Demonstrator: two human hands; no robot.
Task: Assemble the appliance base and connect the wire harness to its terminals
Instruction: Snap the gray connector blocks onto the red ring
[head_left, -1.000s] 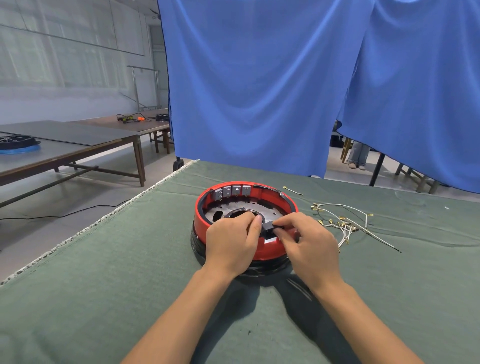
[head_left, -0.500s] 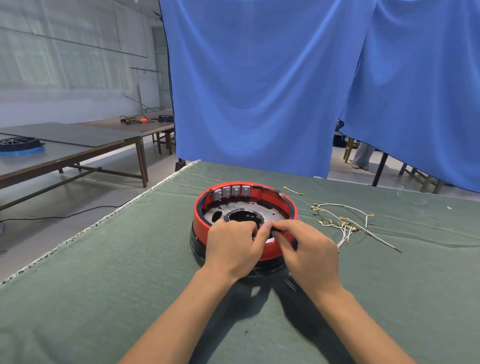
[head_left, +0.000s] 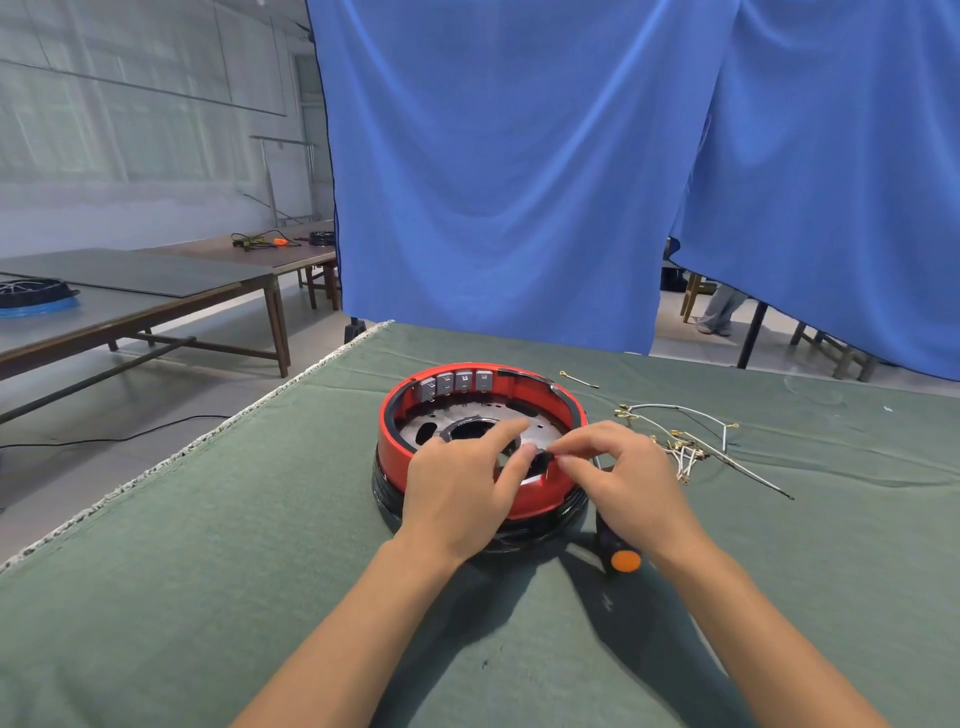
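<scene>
A: Head view, near rim of the red appliance base (head_left: 410, 447): small black part (head_left: 543, 458) pinched between right hand (head_left: 618, 475) fingertips; left hand (head_left: 457, 483) meets it with index and thumb, other fingers now spread over the metal plate (head_left: 467, 415).

B: Changed?

A: Left fist has loosened; a screwdriver (head_left: 615, 553) has come into sight under the right wrist. Part likely close to seated.

B: Harness?

A: Wire harness (head_left: 680, 447) lies loose on green cloth (head_left: 208, 545) right of the pinch, unconnected. Grey terminals (head_left: 454, 383) beyond it, on the far wall.
</scene>
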